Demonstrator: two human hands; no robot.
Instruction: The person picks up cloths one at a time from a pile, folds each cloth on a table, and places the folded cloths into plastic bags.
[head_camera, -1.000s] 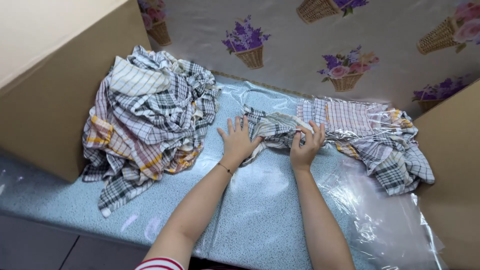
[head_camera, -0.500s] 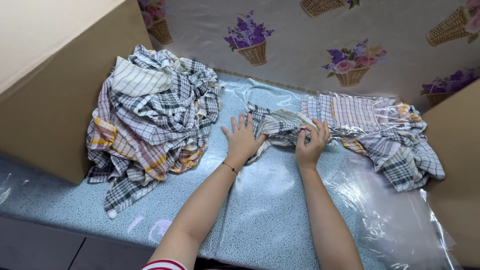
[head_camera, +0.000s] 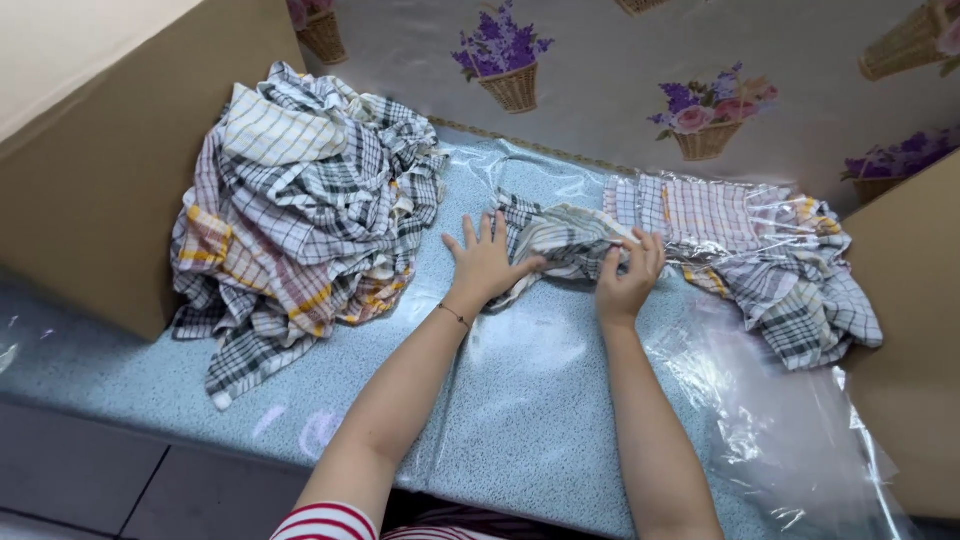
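A crumpled black-and-white checked cloth (head_camera: 560, 242) lies on the blue speckled table (head_camera: 520, 400) in front of me. My left hand (head_camera: 485, 262) lies flat with spread fingers on the cloth's left end. My right hand (head_camera: 628, 277) presses on its right part, fingers curled over a fold. To the right, more checked cloths (head_camera: 770, 270) lie partly inside a clear plastic bag (head_camera: 790, 420).
A big heap of checked cloths (head_camera: 300, 210) sits at the left, against a brown cardboard wall (head_camera: 110, 190). Another cardboard panel (head_camera: 910, 340) stands at the right. A glossy wall covering with flower baskets (head_camera: 640, 80) runs along the back.
Both hands stay on the checked cloth; the cloth under them looks slightly more bunched. The view has shifted a little.
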